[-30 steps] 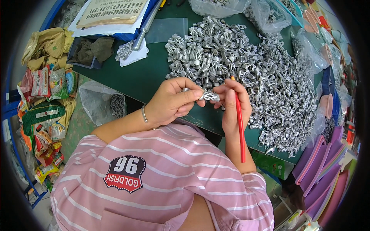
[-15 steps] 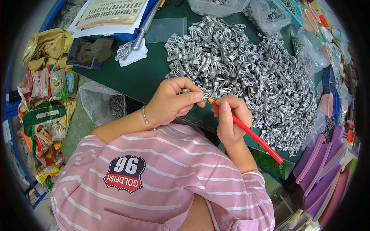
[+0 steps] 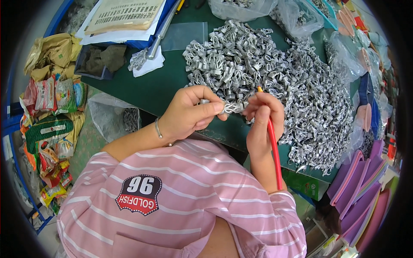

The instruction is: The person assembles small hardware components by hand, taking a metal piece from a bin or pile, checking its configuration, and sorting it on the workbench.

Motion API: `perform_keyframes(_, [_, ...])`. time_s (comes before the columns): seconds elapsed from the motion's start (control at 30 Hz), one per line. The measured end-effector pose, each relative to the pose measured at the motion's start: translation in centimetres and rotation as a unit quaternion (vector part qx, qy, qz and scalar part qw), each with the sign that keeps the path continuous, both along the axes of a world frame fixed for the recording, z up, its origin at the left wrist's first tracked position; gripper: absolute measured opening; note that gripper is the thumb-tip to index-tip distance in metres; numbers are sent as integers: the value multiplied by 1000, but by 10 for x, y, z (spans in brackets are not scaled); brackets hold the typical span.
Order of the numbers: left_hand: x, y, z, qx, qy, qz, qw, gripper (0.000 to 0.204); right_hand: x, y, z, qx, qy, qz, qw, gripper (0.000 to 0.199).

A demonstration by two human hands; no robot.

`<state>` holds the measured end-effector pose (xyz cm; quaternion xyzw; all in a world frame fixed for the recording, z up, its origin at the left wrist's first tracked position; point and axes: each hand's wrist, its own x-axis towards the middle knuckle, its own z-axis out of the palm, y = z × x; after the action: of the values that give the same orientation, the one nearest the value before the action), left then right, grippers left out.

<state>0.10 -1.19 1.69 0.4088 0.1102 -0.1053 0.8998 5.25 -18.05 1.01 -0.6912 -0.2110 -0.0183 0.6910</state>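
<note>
My left hand (image 3: 191,109) pinches a small silver metal piece with a twisted, chain-like body (image 3: 233,108) between thumb and forefinger. Another ringed metal end shows by its curled forefinger. My right hand (image 3: 263,122) is closed around a slim red stick tool (image 3: 274,148), whose yellow tip (image 3: 259,89) points up and away past the fingers. Its fingertips are at the right end of the metal piece, though how firmly they grip it I cannot tell. Just beyond both hands lies a large heap of similar silver metal pieces (image 3: 241,64).
The heap covers much of the green table (image 3: 129,92). At the far left are papers (image 3: 122,17), a metal-handled tool (image 3: 161,36) and a small box with dark cloth (image 3: 101,60). Clear bags (image 3: 297,19) stand behind. Purple foam pieces (image 3: 357,185) are at right, packets (image 3: 53,129) at left.
The red tool's tip has left the metal piece and swung upward, its shaft now steeper. My right fingers have moved to the piece's end; more of the piece shows between the hands.
</note>
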Motion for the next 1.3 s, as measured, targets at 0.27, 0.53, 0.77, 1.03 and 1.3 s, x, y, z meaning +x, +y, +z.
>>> perform_keyframes(0.27, [-1, 0, -13, 293, -169, 15, 941, 9, 1, 3, 6, 100, 178, 115, 972, 7])
perform_keyframes(0.53, [1, 1, -13, 239, -133, 54, 961, 11, 0, 18, 1, 81, 30, 83, 993, 40])
perform_keyframes(0.77, [-3, 3, -13, 184, -87, 61, 977, 10, 15, 29, 14, -11, -241, 85, 967, 38])
perform_keyframes(1.03, [-7, 5, -8, 160, -47, 43, 985, 9, 133, 66, 104, -122, -533, -117, 829, 29])
perform_keyframes(1.3, [-18, 21, -13, 116, 38, 96, 988, 10, 97, 18, 44, -122, -215, 160, 956, 23])
